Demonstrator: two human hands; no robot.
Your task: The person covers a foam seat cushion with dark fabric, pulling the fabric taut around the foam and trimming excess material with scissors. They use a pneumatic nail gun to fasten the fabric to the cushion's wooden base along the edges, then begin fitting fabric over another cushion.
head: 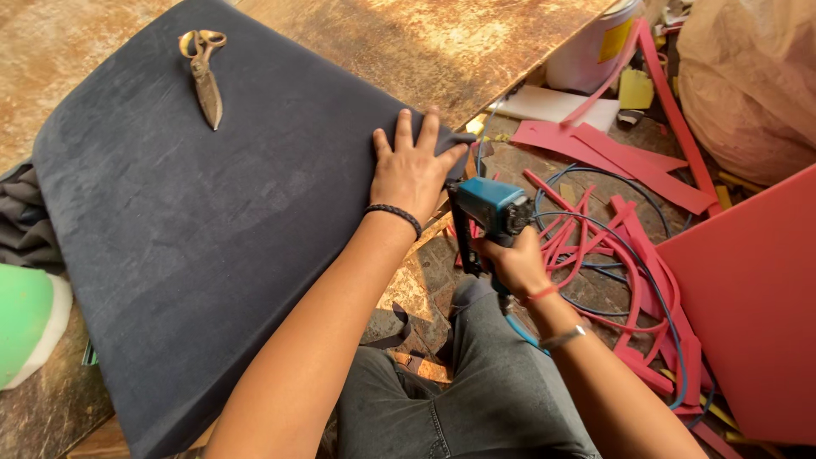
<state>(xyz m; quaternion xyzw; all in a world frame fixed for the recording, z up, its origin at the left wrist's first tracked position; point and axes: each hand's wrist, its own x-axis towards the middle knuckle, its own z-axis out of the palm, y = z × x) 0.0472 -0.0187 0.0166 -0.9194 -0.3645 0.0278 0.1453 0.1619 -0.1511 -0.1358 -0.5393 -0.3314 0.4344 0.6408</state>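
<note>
A large dark grey fabric-covered cushion (pixel 212 212) lies on a worn wooden board (pixel 425 42). My left hand (pixel 412 170) presses flat on the cushion's right edge, fingers spread, holding the fabric down. My right hand (pixel 514 263) grips a teal and black pneumatic staple gun (pixel 484 217) just below that edge, its nose pointing toward the cushion's underside. A blue air hose (pixel 612 246) runs from the gun across the floor. Old metal scissors (pixel 204 76) rest on the cushion's far left part.
Red foam strips and offcuts (pixel 637 161) litter the floor at right, beside a big red foam sheet (pixel 748 306). A white bucket (pixel 595 42) and a beige plastic sack (pixel 748 76) stand at the back right. Green and white foam (pixel 25 323) sits at far left.
</note>
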